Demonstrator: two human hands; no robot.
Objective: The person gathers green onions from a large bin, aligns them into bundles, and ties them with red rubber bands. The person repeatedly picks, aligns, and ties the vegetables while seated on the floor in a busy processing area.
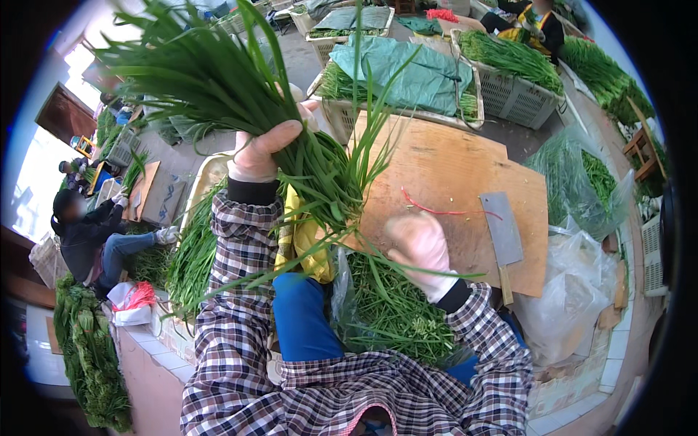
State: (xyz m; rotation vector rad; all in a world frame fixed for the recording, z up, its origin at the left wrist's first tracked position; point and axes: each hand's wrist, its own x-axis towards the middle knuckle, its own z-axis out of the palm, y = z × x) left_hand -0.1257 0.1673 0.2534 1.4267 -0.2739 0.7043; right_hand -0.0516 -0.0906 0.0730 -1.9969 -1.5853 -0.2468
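A thick bunch of long green garlic chives [218, 80] is gripped in my gloved left hand [263, 149], raised at the upper left of centre. Its leafy end fans toward the upper left, and the other end hangs down by the wooden board [447, 163]. Close to that lower end is my right hand [422, 247], also gloved, over the board's near edge. Motion smears its fingers. Loose strands stretch below and past it. On the board lie a thin red tie [443, 211] and a cleaver [503, 229], its wooden handle pointing toward me.
Cut green trimmings [396, 312] fill the space below the board. More chives [193, 247] lie in a crate at left. Clear plastic bags [571, 291] sit at right. Crates under green sheeting [407, 73] stand beyond. Other people work at far left [91, 232] and far right.
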